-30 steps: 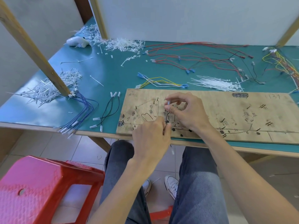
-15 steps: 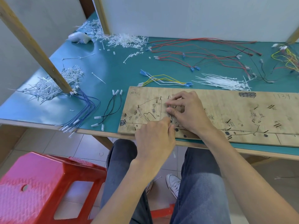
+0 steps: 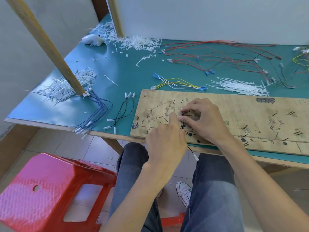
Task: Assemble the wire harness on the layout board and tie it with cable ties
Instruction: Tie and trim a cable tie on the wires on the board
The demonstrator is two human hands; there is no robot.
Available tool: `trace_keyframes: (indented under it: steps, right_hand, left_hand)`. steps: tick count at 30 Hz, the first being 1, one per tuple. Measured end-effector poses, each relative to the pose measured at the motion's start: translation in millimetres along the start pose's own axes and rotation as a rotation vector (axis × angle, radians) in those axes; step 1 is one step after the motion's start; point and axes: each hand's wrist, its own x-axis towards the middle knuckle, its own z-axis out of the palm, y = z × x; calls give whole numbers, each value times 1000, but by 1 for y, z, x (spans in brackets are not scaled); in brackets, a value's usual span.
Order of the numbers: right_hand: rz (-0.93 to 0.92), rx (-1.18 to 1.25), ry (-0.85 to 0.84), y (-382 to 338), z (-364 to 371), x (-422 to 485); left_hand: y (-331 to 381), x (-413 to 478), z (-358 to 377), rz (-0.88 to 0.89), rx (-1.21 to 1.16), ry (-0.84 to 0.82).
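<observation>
A wooden layout board (image 3: 234, 114) with drawn routes and black pegs lies at the table's front edge. Both hands work at its left part. My right hand (image 3: 202, 121) pinches a thin black wire (image 3: 189, 149) against the pegs, fingers curled over it. My left hand (image 3: 165, 141) pinches the same wire just below, at the board's front edge. The wire's free end with a white terminal (image 3: 196, 157) hangs below the table edge. A pile of white cable ties (image 3: 239, 87) lies behind the board.
On the green table (image 3: 130, 76) lie black wires (image 3: 122, 113), blue wires (image 3: 97, 114), yellow-white wires (image 3: 177, 82), red wires (image 3: 217, 56) and heaps of cut tie ends (image 3: 66, 87). A slanted wooden post (image 3: 50, 47) stands at left. A red stool (image 3: 50, 195) sits lower left.
The hands have closed in on the pegs; my right hand dropped its raised white terminal onto the board. The wire's other end now hangs below the table edge. The camera shifted.
</observation>
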Motion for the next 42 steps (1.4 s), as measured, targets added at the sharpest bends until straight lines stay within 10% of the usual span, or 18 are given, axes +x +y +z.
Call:
trace_keyframes:
  steps: [35, 42]
  right_hand:
    - [18, 162, -124, 0, -12, -6]
    - [35, 208, -94, -1, -14, -8]
  left_hand:
    - [-4, 5, -9, -53, -140, -75]
    - [-82, 48, -67, -294, -152, 327]
